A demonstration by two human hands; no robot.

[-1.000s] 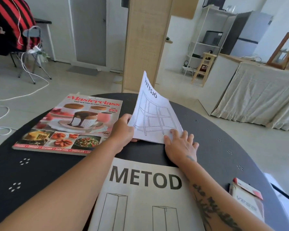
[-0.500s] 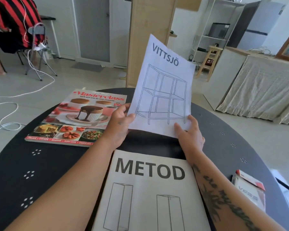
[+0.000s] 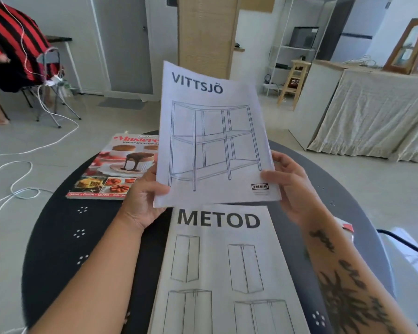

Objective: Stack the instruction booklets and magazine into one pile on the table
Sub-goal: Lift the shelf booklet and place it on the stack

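Note:
The white VITTSJÖ booklet (image 3: 212, 136) is held up off the round black table (image 3: 63, 237), cover facing me. My left hand (image 3: 145, 198) grips its lower left corner and my right hand (image 3: 290, 184) grips its lower right edge. Its bottom edge hangs just above the top of the METOD booklet (image 3: 222, 273), which lies flat on the near middle of the table. The Masterclass magazine (image 3: 114, 169) lies flat at the far left of the table, its right part hidden behind the raised booklet.
A small red and white box (image 3: 348, 229) peeks out behind my right forearm at the table's right edge. White cables (image 3: 15, 179) trail on the floor to the left. A person in a red and black striped shirt (image 3: 15, 37) sits at the far left.
The VITTSJÖ booklet has been lifted from the table and raised upright, then drawn nearer, over the top of the METOD booklet. Both hands now grip its bottom corners.

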